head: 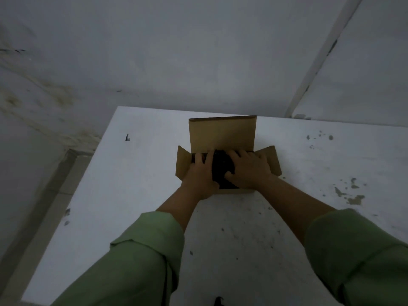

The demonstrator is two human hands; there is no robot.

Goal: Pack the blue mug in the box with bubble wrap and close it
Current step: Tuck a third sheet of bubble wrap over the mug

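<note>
Your left hand and right hand lay flat inside the open box, fingers spread and pressing on a dark bundle between them. I could not tell whether it was the mug. The flaps stood open beyond your fingertips.

Scuffed white table against a stained grey wall

Box: brown cardboard, open, rear flap upright at 12 o'clock, side flaps splayed toward 9 and 3.
Contents: dark, indistinct bundle inside the box.
</note>
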